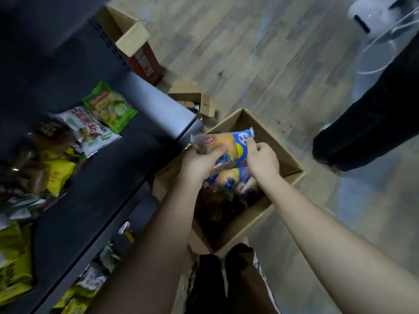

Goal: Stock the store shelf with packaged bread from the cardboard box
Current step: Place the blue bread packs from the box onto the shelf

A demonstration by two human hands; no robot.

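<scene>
the left hand point(201, 165) grips the clear end of a bread packet point(226, 143), thumb laid across its front and fingers curled under it. the right hand point(263, 163) pinches the same packet at its blue printed end, fingers bent over the edge. the packet has clear wrap, a round red label and blue and yellow print. it is held roughly level just above the open cardboard box point(285, 152). below the hands, more blue bread packets point(233, 181) lie inside the box, with darker packets beside them on the person's side. the box stands on the wood-pattern floor point(249, 53), right beside the dark store shelf point(108, 159). on that shelf lie a green snack bag point(111, 107), a white bag point(90, 132) just beside it and a yellow bag point(57, 175), all well left of the held packet. a taller open carton point(132, 39) and a small carton point(192, 96) sit farther along the foot of the shelf. a dark trouser leg point(374, 123) stands to the right of the box.
</scene>
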